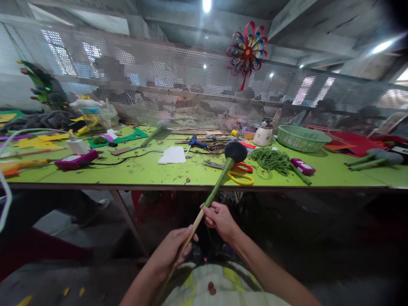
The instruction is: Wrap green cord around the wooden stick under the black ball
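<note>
A pale wooden stick (pixel 197 221) slants up and away from my lap. Its upper length is wrapped in green cord (pixel 219 185), and a dark grey rounded head (pixel 236 152) tops it, in front of the table's contents. My left hand (pixel 178 245) is closed around the bare lower stick. Higher up, where the wrapping ends, my right hand (pixel 219 219) pinches the green cord against the stick. Just behind the wrapped part, scissors (pixel 240 177) with red and yellow handles lie on the table. A loose heap of green cord (pixel 270 159) sits to their right.
The green table (pixel 143 176) carries a blue glue gun (pixel 197 142), white paper (pixel 172 155), a purple box (pixel 76 159) with a cable, and a green basket (pixel 304 138). More grey-headed stems (pixel 376 159) lie right. A mesh screen stands behind, with people beyond it.
</note>
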{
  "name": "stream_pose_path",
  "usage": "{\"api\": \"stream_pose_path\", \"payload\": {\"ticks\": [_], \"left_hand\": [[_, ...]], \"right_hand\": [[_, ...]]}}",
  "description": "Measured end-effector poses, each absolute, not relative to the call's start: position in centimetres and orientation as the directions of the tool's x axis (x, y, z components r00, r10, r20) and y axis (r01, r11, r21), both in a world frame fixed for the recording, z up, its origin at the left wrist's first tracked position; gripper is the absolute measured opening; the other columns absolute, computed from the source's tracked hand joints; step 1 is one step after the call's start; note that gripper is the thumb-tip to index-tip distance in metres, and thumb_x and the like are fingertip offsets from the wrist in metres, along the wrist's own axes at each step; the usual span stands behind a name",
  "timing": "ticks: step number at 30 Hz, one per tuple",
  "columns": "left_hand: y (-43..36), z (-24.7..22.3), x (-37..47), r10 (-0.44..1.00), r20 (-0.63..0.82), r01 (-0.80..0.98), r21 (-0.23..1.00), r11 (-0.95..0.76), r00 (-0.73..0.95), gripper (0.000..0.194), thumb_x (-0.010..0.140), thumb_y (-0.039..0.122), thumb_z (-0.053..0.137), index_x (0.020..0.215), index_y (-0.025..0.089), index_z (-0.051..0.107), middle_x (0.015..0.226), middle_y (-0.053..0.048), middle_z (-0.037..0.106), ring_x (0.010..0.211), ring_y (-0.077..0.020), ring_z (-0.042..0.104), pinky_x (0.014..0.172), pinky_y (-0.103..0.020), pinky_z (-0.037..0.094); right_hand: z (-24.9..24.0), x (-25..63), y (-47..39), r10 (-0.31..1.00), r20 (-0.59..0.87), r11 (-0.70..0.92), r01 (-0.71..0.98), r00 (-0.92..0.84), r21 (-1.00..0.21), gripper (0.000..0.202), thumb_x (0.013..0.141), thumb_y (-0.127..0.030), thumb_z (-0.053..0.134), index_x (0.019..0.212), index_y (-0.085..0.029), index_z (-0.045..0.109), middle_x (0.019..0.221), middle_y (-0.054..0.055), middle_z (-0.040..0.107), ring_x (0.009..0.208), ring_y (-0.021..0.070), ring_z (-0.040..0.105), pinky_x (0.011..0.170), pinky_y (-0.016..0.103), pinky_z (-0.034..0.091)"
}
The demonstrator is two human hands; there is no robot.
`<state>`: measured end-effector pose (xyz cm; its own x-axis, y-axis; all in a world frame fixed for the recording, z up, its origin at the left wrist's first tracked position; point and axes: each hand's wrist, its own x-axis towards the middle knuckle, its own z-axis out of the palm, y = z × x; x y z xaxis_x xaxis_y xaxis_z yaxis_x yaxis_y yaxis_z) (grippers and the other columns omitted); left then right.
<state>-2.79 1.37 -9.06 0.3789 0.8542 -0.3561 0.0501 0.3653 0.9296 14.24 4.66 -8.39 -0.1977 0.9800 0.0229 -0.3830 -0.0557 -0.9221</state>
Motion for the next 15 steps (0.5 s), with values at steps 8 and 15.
{"api": "stream_pose_path", "payload": {"ticks": [8,15], "left_hand": [[1.08,-8.45,-2.57,0.884,-0.292,0.015,0.951,0.308,0.366,0.038,0.078,0.053,0.053,0.075,0.015,0.061,0.042,0.009,0.035,0.032,-0.0048,0.023,0.033,-0.018,0.016],[1.7,-8.99,-2.29,0.852,-0.329,0.044,0.939,0.341,0.408,0.042,0.081,0.055,0.046,0.076,0.015,0.059,0.038,0.008,0.038,0.029,-0.0061,0.024,0.033,-0.019,0.017]], "right_hand": [[-8.44,14.01,4.59,0.981,0.023,-0.05,-0.366,-0.191,-0.929,0.031,0.073,-0.037,0.069,0.086,-0.01,0.061,0.042,-0.009,0.041,0.038,0.0046,0.029,0.041,0.021,0.018],[-8.17,14.13,4.43,0.994,0.03,-0.005,-0.329,-0.102,-0.944,0.031,0.071,-0.039,0.069,0.081,-0.011,0.061,0.041,-0.01,0.036,0.038,0.0042,0.026,0.041,0.021,0.017]]}}
